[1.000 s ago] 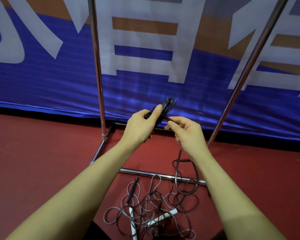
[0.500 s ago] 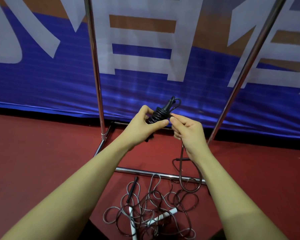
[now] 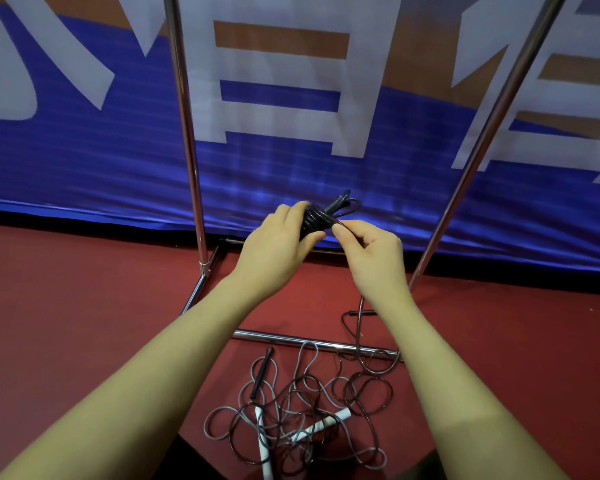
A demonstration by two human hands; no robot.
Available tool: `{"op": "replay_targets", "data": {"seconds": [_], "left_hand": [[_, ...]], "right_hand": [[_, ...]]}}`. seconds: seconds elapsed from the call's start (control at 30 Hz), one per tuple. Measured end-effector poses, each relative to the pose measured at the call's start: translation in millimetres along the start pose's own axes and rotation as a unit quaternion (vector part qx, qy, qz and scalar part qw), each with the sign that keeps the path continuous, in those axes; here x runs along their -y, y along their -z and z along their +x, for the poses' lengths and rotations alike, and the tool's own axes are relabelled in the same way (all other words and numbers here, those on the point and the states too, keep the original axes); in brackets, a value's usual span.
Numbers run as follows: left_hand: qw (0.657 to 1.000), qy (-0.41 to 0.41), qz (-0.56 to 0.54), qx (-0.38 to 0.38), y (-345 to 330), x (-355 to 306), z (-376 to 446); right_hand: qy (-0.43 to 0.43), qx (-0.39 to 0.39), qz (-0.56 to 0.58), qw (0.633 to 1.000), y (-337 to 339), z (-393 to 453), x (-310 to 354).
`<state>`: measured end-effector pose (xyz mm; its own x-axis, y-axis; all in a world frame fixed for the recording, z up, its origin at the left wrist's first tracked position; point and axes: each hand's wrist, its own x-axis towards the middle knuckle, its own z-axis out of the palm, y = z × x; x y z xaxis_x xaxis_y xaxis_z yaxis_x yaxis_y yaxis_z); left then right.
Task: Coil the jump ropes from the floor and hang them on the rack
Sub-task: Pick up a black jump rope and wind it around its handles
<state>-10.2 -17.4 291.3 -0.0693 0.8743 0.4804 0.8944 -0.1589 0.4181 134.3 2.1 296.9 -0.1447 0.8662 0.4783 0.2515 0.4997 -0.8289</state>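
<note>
Left hand [image 3: 274,251] grips a wound black jump rope bundle [image 3: 321,216] before the chrome tubular rack [image 3: 187,133], right hand [image 3: 368,251] pinching its cord; tangled grey and dark ropes [image 3: 298,410] lie on the red floor [image 3: 84,323].

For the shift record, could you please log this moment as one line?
left hand: grips black rope coil | right hand: pinches its strand | tangled ropes: on floor | rack: no rope visible
</note>
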Motion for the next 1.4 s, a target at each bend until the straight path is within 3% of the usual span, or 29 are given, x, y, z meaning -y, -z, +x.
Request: {"op": "replay_targets", "data": {"seconds": [0.17,0.33,0.63,0.73,0.87,1.07,1.13,1.23,1.4], "left_hand": [[0.997,-0.049,0.062,0.019,3.8,5.2,-0.4],[0.998,-0.025,0.062,0.010,2.2,2.3,0.2],[0.988,0.080,-0.132,0.010,2.1,10.2,5.2],[0.954,0.122,-0.274,-0.010,8.5,1.7,4.4],[0.856,0.192,-0.479,0.019,17.7,-16.2,2.6],[0.807,0.179,-0.554,0.103,14.9,-15.2,0.2],[0.827,0.169,-0.528,0.094,16.4,-12.8,1.4],[0.901,0.129,-0.409,0.067,21.1,-9.5,3.2],[0.902,0.122,-0.413,0.027,15.1,-13.7,-1.0]], "right_hand": [[0.000,-0.031,0.001,1.000,4.4,1.5,2.8],[-0.033,0.001,0.058,0.998,4.1,1.5,8.5],[-0.044,0.023,0.066,0.997,5.4,3.1,4.2],[-0.079,0.036,0.116,0.989,3.4,6.4,-0.9],[-0.124,0.031,0.205,0.970,3.8,11.9,-4.6],[-0.110,0.070,0.256,0.958,4.9,10.7,-10.9],[-0.106,0.061,0.267,0.956,5.7,10.2,-9.2],[-0.094,0.078,0.297,0.947,8.4,10.1,-5.4],[-0.105,0.099,0.310,0.940,11.0,10.4,0.2]]}}
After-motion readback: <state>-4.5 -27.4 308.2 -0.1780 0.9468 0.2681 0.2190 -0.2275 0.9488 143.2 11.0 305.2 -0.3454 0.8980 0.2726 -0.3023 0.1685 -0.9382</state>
